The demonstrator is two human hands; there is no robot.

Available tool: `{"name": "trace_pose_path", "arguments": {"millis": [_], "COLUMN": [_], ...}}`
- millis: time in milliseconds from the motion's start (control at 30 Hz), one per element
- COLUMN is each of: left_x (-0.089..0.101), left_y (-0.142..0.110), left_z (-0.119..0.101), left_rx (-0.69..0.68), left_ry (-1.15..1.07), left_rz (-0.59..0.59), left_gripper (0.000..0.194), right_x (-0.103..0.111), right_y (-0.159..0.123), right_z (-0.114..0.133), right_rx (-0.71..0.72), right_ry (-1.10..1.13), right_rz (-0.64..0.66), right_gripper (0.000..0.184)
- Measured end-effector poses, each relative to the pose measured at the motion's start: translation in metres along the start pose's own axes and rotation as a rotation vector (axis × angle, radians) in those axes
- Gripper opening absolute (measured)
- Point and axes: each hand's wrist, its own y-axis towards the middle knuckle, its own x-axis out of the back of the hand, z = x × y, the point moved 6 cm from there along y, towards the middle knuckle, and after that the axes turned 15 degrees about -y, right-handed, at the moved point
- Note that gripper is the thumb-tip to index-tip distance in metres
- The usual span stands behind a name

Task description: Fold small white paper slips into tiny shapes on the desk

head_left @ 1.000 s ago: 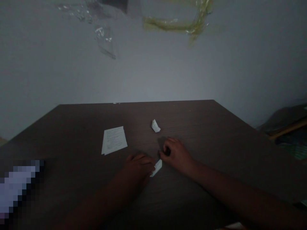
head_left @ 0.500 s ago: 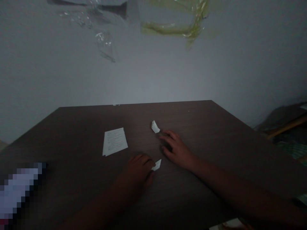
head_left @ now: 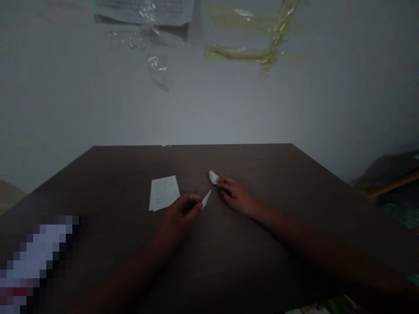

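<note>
My left hand [head_left: 183, 213] pinches a small folded piece of white paper [head_left: 206, 199] between thumb and fingers, its pointed end slanting up to the right. Just beyond it, a second small folded white paper [head_left: 213, 177] rests on the table. My right hand [head_left: 237, 195] reaches to this second piece, fingertips touching its right end, with the thumb apart from it. Behind my left hand lie a few flat printed paper sheets [head_left: 163, 194], stacked slightly askew; the hand covers their lower right corner in view.
The dark wooden table [head_left: 262, 170] meets a pale wall [head_left: 229, 109] with tape and plastic stuck on it. At the left lies a pixelated, bright, slab-like object [head_left: 39, 248]. Dim clutter [head_left: 393, 174] stands beyond the table's right edge.
My left hand has lifted the folded paper and moved it forward, turning it upward. My right hand has stretched its fingers forward to the other folded piece. The view has tilted up slightly.
</note>
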Motion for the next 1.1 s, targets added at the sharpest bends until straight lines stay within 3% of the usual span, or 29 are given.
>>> {"name": "trace_pose_path", "arguments": {"millis": [100,200,300,367,500,633,767,1100], "left_x": [0.005,0.01,0.008,0.003,-0.012,-0.02,-0.02,-0.017], "left_y": [0.0,-0.001,-0.004,-0.004,-0.005,-0.002,-0.001,0.0], "left_z": [0.0,-0.01,-0.019,-0.019,-0.01,0.003,0.007,0.01], "left_rx": [-0.038,-0.211,-0.397,-0.443,-0.41,-0.291,-0.214,-0.168], "left_ry": [-0.024,0.077,0.2,0.226,0.246,0.271,0.248,0.075], "left_rz": [-0.048,-0.066,-0.009,0.074,0.273,0.378,0.418,0.396], "left_gripper": [0.017,0.011,0.009,0.011,0.014,0.015,0.019,0.018], "right_x": [0.012,0.027,0.034,0.036,0.033,0.024,0.022,0.025], "right_y": [-0.019,-0.04,-0.055,-0.059,-0.059,-0.06,-0.062,-0.064], "right_z": [0.014,0.035,0.058,0.067,0.066,0.058,0.054,0.054], "right_rx": [0.022,0.057,0.133,0.171,0.163,0.13,0.101,0.053], "right_ry": [0.035,0.167,0.266,0.335,0.408,0.382,0.38,0.47], "right_rz": [0.019,0.056,0.132,0.134,0.095,0.123,0.104,0.066], "right_gripper": [0.032,0.02,0.018,0.018,0.015,0.016,0.015,0.012]}}
